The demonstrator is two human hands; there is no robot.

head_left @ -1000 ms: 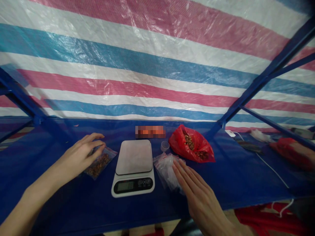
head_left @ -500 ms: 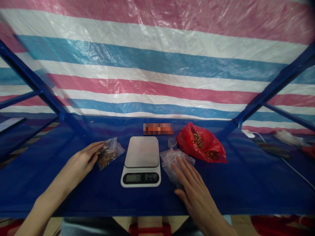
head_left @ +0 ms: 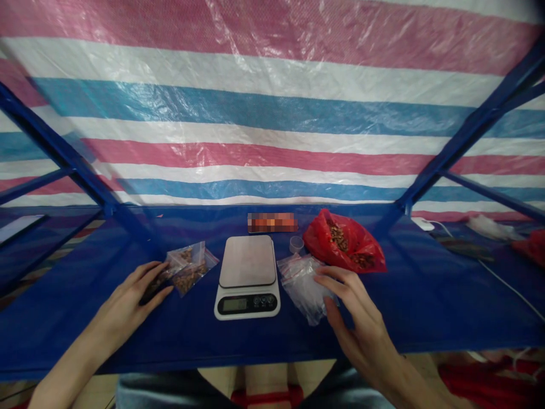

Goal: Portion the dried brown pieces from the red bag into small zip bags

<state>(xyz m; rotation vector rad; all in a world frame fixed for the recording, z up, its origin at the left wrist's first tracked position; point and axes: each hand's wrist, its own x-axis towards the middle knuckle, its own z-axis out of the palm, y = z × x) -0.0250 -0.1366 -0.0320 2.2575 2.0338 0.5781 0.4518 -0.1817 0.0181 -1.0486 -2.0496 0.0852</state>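
Observation:
My left hand (head_left: 140, 287) lies over the left side of the table, thumb and fingers apart. Brown contents show beneath its palm, partly hidden. Beside its fingertips are small clear zip bags (head_left: 191, 275) filled with brown pieces, overlapping each other. At the right, my right hand (head_left: 355, 301) has its fingers bent and its thumb apart, at the edge of a pile of flat clear zip bags (head_left: 304, 289). Between the hands stands a white digital scale (head_left: 247, 261) with a bare plate; its display is too faint to read surely.
Behind the bag pile stand a small clear cup (head_left: 297, 245) and an open red plastic bag (head_left: 370, 244) of brown pieces. A blurred-out reddish object (head_left: 273, 222) sits behind the scale. Blue frame bars (head_left: 460, 133) flank the table (head_left: 255, 343); striped sheeting (head_left: 272, 102) hangs behind.
My left hand has shifted left and nearer, off the filled bags, exposing more of them. My right hand has lifted from lying flat on the clear bags and moved right, with fingers bent.

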